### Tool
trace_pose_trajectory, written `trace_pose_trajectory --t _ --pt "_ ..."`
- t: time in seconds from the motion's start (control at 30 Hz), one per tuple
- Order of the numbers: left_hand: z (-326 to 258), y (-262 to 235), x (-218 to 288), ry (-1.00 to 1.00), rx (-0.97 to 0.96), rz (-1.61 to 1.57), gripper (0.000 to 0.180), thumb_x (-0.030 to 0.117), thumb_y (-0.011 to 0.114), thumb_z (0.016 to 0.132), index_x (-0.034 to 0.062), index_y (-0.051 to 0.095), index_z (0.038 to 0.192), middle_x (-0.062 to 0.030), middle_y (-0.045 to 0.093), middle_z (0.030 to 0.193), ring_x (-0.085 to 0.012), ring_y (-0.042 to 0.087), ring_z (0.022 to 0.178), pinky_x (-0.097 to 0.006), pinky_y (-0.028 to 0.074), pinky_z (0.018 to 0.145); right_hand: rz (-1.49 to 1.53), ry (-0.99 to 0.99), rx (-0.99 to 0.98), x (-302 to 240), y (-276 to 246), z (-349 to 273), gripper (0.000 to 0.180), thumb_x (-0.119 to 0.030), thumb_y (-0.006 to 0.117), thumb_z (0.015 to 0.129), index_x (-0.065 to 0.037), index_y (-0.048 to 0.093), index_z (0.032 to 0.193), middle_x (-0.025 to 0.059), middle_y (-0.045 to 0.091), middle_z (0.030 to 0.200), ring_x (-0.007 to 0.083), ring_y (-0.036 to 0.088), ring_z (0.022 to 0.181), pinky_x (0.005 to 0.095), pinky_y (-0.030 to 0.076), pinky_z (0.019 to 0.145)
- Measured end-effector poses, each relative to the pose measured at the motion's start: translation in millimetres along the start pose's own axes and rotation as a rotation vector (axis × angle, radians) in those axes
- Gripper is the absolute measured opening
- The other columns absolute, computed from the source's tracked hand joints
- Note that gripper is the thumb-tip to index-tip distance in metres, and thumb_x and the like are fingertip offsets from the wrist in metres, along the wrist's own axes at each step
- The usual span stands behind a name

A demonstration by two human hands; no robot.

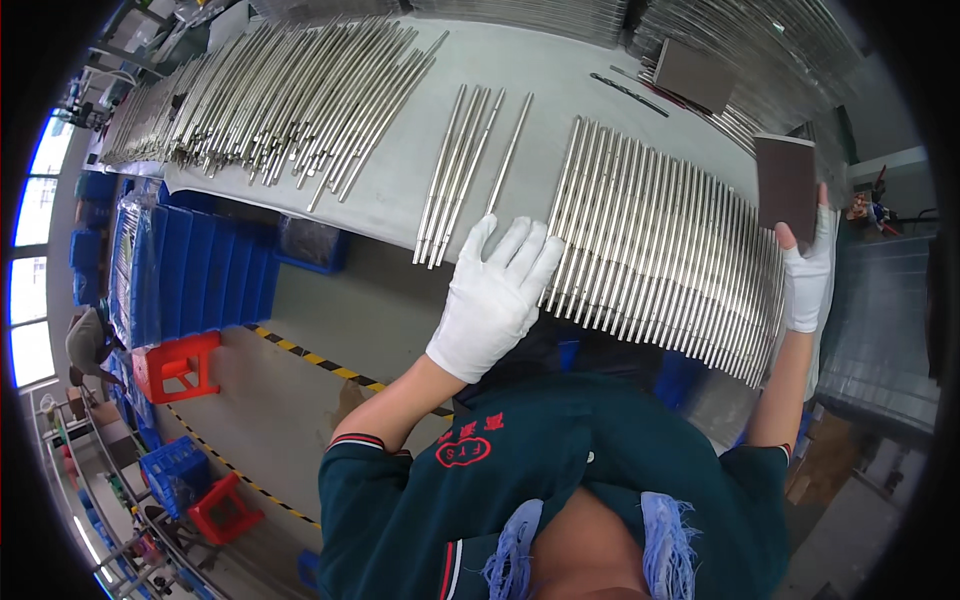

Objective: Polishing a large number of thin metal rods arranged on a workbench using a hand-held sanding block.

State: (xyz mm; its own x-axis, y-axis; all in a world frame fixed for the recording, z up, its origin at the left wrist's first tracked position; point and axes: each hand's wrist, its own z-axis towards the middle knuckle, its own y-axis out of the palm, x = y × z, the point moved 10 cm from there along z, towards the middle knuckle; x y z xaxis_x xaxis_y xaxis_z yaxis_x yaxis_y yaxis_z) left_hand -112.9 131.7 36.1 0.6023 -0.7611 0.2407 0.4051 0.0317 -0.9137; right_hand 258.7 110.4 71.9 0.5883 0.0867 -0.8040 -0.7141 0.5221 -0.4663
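Observation:
My left hand (500, 295), in a white glove, lies with its fingers spread at the table's near edge. Its thumb is by the lower end of a single metal rod (510, 150), and its fingertips reach the left end of a row of rods (660, 235). These slim silvery rods lie side by side, close together. At the row's right end, my right hand (806, 270), gloved with some fingertips bare, grips a dark brown sheet (787, 185) like sandpaper between thumb and fingers. Several more rods (458, 180) lie apart, left of the single one.
A large heap of rods (270, 100) covers the table's far left. Behind the row lie a drill bit (628, 93) and another brown sheet (694, 75). Blue bins (215, 270) and a red stool (178, 367) stand on the floor at left, near yellow-black tape (310, 355).

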Motion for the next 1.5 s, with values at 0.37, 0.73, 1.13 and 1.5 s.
trace_pose_trajectory --t 0.37,0.73,1.13,1.5 --pt "-1 -2 -4 0.029 0.068 -0.016 0.069 0.006 0.069 0.069 0.003 0.054 0.136 -0.0149 0.062 0.128 -0.0305 0.059 0.124 -0.054 0.035 0.112 -0.314 -0.407 -0.778 -135 214 -7 0.071 -0.007 0.077 0.08 -0.025 0.053 0.145 0.0152 0.069 0.122 0.0334 0.067 0.105 0.0387 0.055 0.09" --pt "0 0 -5 0.06 0.041 -0.022 0.071 0.007 0.07 0.068 0.0031 0.052 0.137 -0.0162 0.061 0.13 -0.0314 0.059 0.125 -0.054 0.037 0.111 -0.355 -0.472 -0.736 -139 211 -6 0.071 -0.004 0.073 0.082 -0.03 0.053 0.145 0.0109 0.069 0.121 0.034 0.066 0.101 0.04 0.054 0.088" --pt "3 2 -4 0.028 -0.172 0.008 0.086 0.018 0.082 0.064 0.004 0.048 0.142 -0.0171 0.053 0.142 -0.0339 0.049 0.134 -0.055 0.03 0.115 -0.329 -0.377 -0.394 -87 73 -10 0.072 -0.005 0.075 0.085 -0.019 0.048 0.15 0.0112 0.064 0.134 0.026 0.067 0.111 0.034 0.053 0.096" --pt "24 18 44 0.161 -0.23 -0.074 0.097 0.063 0.075 0.068 0.0071 0.048 0.143 -0.0244 0.05 0.141 -0.0419 0.043 0.136 -0.06 0.029 0.112 -0.244 -0.098 0.571 66 -97 22 0.074 -0.016 0.074 0.093 -0.001 0.035 0.154 0.0111 0.046 0.151 0.0205 0.05 0.131 0.0316 0.038 0.112"
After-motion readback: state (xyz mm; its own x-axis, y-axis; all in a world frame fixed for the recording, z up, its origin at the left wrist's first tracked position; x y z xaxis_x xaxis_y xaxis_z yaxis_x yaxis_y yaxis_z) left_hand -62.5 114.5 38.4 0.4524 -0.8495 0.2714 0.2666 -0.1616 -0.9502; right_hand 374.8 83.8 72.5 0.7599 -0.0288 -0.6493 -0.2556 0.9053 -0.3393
